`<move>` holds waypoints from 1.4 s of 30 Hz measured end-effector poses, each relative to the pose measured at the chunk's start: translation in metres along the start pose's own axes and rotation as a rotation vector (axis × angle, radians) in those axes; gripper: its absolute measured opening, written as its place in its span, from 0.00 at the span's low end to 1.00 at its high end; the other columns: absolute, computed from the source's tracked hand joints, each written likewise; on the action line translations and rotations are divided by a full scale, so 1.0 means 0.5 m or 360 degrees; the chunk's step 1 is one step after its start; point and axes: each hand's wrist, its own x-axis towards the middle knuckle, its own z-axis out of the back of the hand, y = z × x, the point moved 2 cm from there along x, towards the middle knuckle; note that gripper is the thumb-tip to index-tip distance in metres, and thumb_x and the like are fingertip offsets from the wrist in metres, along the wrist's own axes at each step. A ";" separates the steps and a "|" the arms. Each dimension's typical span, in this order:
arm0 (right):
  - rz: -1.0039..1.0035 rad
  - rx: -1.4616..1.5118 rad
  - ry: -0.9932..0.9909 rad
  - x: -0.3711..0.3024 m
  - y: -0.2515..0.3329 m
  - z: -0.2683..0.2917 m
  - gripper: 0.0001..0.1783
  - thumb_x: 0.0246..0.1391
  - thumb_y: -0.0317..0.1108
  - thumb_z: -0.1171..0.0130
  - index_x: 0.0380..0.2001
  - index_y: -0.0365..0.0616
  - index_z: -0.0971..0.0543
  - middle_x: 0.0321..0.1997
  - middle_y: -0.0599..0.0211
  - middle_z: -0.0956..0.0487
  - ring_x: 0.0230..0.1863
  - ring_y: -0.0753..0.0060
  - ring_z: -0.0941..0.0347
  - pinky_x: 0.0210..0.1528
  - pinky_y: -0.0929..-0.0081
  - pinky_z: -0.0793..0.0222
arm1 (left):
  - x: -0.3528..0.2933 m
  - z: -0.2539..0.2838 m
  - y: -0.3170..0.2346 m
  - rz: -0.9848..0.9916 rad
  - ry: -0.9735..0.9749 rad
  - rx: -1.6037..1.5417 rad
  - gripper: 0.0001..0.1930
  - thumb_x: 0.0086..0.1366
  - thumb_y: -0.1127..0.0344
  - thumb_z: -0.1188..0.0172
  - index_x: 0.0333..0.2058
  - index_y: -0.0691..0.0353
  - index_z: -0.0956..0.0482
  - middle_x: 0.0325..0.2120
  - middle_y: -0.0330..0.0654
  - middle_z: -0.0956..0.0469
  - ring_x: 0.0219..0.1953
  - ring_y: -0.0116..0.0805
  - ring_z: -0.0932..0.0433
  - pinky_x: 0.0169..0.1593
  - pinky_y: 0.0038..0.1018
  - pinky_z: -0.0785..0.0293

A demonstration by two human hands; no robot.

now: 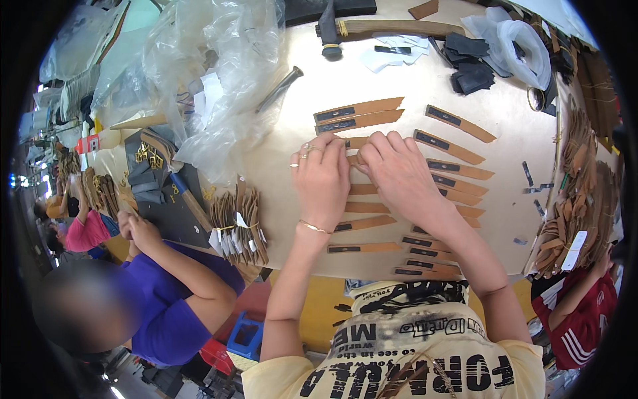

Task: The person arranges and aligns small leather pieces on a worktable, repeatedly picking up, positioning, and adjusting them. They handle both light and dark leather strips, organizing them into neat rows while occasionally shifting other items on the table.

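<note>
My left hand (321,178) and my right hand (400,174) meet over the middle of the table, with fingers bent and closed. Between their fingertips they pinch a tan leather strip (353,160); most of it is hidden under the fingers. Around them lie several flat tan leather strips in two rough columns, each slanted at one end. Many carry a black patch at the other end, such as the strip (475,132) at the upper right and the strip (372,248) nearer me. My forearms cover parts of some strips.
A hammer (399,28) lies at the far edge near black pieces (470,63). Clear plastic bags (219,86) and a metal rod (279,90) are at left. Bundled strips (239,226) stand left, more (565,226) right. A person in purple (179,299) sits close at left.
</note>
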 end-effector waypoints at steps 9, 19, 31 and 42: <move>-0.0013 0.0094 0.0016 0.001 0.005 0.010 0.05 0.60 0.31 0.46 0.34 0.42 0.29 0.37 0.63 0.32 0.39 0.62 0.36 0.44 0.66 0.41 | -0.011 0.101 0.102 0.0473 -0.0276 0.0203 0.06 0.61 0.72 0.39 0.37 0.64 0.19 0.40 0.46 0.20 0.41 0.47 0.22 0.48 0.38 0.29; 0.0002 -0.0009 0.0082 -0.001 0.004 0.008 0.07 0.61 0.33 0.46 0.36 0.40 0.28 0.41 0.61 0.30 0.43 0.59 0.34 0.46 0.63 0.39 | 0.012 0.015 -0.005 0.0271 -0.0098 -0.0223 0.10 0.55 0.70 0.30 0.37 0.61 0.15 0.39 0.44 0.23 0.44 0.43 0.24 0.49 0.37 0.29; -0.0001 0.0001 0.0051 0.000 -0.007 -0.014 0.10 0.53 0.28 0.44 0.38 0.37 0.24 0.43 0.60 0.27 0.47 0.60 0.30 0.49 0.64 0.34 | -0.024 0.081 0.125 0.0526 -0.0493 0.0366 0.07 0.59 0.65 0.37 0.32 0.63 0.18 0.39 0.50 0.21 0.43 0.50 0.24 0.48 0.40 0.30; -0.0149 0.2393 -0.0020 -0.082 0.047 0.081 0.14 0.68 0.42 0.50 0.38 0.41 0.27 0.32 0.72 0.29 0.36 0.76 0.33 0.42 0.78 0.33 | -0.129 0.137 -0.202 0.0036 -0.0608 -0.0228 0.09 0.50 0.78 0.30 0.31 0.59 0.16 0.38 0.43 0.27 0.46 0.44 0.29 0.49 0.38 0.30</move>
